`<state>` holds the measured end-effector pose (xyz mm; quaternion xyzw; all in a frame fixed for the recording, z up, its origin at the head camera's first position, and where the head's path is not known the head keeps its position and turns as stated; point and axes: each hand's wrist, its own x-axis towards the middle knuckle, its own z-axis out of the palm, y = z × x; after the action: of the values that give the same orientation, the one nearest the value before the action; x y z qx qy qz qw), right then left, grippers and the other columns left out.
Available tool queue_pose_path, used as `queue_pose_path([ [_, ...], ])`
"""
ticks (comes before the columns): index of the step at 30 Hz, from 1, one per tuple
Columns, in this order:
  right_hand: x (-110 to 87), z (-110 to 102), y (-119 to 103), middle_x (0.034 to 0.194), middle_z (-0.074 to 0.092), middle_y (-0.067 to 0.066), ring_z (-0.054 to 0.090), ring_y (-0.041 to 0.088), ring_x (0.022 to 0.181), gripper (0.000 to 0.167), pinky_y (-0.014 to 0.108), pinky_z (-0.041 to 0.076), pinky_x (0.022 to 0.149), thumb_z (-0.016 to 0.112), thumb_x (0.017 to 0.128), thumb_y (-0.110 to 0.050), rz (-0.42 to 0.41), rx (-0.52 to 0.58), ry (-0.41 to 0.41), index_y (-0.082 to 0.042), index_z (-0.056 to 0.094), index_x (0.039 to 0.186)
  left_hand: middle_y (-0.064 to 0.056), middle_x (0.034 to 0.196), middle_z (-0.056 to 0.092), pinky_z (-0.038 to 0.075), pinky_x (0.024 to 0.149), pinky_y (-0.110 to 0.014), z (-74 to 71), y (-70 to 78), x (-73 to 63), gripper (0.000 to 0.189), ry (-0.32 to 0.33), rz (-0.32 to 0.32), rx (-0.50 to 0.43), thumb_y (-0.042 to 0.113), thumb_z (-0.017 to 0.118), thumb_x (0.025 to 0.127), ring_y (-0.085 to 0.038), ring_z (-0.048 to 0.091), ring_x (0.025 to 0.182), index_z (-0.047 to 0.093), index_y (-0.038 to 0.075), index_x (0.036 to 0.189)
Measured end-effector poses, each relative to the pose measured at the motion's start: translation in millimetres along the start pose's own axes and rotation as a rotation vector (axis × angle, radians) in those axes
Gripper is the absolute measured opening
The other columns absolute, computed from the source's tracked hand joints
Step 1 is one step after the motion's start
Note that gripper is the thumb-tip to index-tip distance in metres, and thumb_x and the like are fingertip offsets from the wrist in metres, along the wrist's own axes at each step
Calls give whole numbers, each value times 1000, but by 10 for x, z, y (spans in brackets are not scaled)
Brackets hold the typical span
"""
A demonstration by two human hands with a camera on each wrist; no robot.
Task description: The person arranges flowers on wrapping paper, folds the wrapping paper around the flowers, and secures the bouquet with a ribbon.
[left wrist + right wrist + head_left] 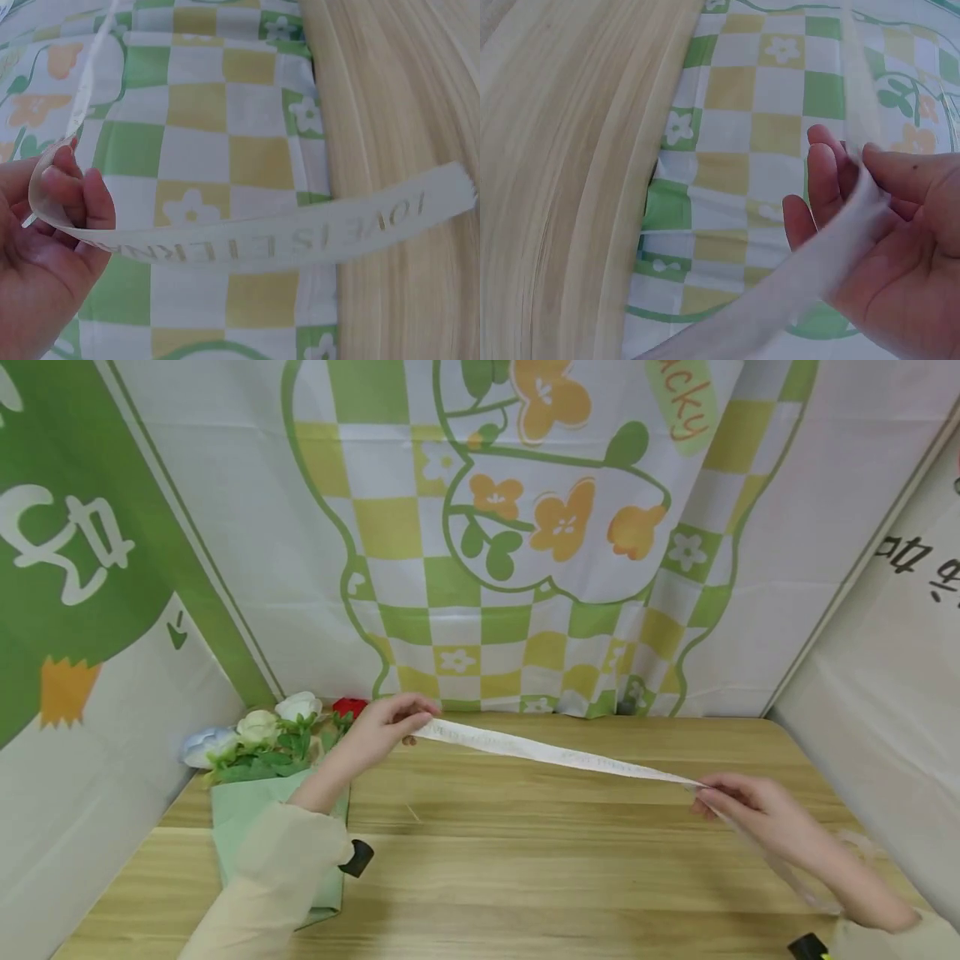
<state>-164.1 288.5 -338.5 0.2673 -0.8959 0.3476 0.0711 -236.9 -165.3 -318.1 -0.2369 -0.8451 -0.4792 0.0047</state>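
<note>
Ribbon [517,747], one, pinched by left hand [384,724] and right hand [759,814]; four flowers [257,729] visible.

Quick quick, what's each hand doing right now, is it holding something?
Left hand: holding the white ribbon, pinched in its fingers.
Right hand: holding the same ribbon, pinched at another spot.

Checked, flowered cloth [525,543] backs the wooden surface [525,877]; left wall [82,618] green and white, right wall [877,668] white with dark writing.
</note>
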Motion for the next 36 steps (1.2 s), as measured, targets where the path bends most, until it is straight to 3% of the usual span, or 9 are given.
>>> queue_pose_path([
  [5, -9, -72, 104, 81, 62, -7, 56, 2, 67, 17, 22, 47, 54, 46, 92, 3, -42, 110, -49, 9, 58, 102, -1, 62, 39, 33, 49, -26, -191, -54, -98, 22, -56, -21, 42, 16, 43, 97, -12, 28, 48, 60, 3, 106],
  [8, -9, -74, 179, 76, 59, -7, 54, 8, 61, 18, 25, 46, 50, 42, 93, 5, -51, 204, -143, 14, 54, 104, 0, 54, 32, 29, 47, -25, -274, -74, -148, 23, -80, -31, 83, 16, 43, 97, -10, 22, 46, 60, 3, 104],
  [11, 0, -5, 207, 79, 60, -8, 56, 5, 64, 19, 25, 48, 52, 44, 93, 2, -19, 206, -197, 13, 55, 105, -3, 64, 46, 35, 52, -26, -307, -93, -182, 22, -97, -62, 137, 20, 48, 95, -11, 32, 52, 62, 4, 102],
  [15, 35, 148, 206, 84, 63, -5, 57, 4, 70, 20, 25, 49, 59, 51, 92, -5, 47, 154, -229, 9, 57, 105, -6, 89, 59, 44, 65, -31, -316, -124, -235, 24, -113, -107, 263, 23, 64, 85, -17, 51, 74, 64, 4, 99],
  [19, 48, 283, 272, 86, 64, 1, 56, 1, 75, 21, 24, 49, 63, 57, 89, -10, 82, 73, -261, 5, 61, 103, -5, 91, 61, 46, 69, -33, -342, -167, -303, 26, -115, -147, 366, 16, 73, 76, -17, 55, 81, 64, 3, 98],
  [23, 5, 377, 384, 85, 65, 8, 57, 1, 75, 19, 22, 50, 63, 61, 85, -7, 91, 60, -315, 8, 62, 97, -4, 87, 62, 45, 65, -31, -404, -224, -364, 16, -111, -153, 417, 9, 69, 79, -15, 55, 76, 65, 3, 93],
  [29, -87, 484, 549, 77, 62, 1, 54, 1, 69, 13, 21, 48, 60, 67, 77, -4, 137, 45, -380, 2, 62, 87, -2, 89, 63, 46, 67, -32, -525, -325, -455, 12, -131, -134, 442, 15, 68, 81, -17, 56, 81, 67, 8, 90],
  [32, -135, 515, 602, 74, 58, -5, 50, 0, 66, 17, 21, 44, 57, 73, 72, -9, 143, 10, -404, -4, 61, 82, -2, 93, 64, 46, 69, -33, -570, -381, -495, 15, -172, -136, 414, 19, 71, 79, -18, 55, 85, 67, 10, 91],
  [36, -180, 532, 660, 70, 52, -5, 45, -1, 63, 21, 20, 40, 54, 75, 68, -11, 177, 44, -446, -5, 59, 80, -3, 94, 65, 45, 68, -32, -620, -447, -547, 15, -218, -159, 342, 22, 70, 80, -16, 55, 82, 68, 11, 90],
])
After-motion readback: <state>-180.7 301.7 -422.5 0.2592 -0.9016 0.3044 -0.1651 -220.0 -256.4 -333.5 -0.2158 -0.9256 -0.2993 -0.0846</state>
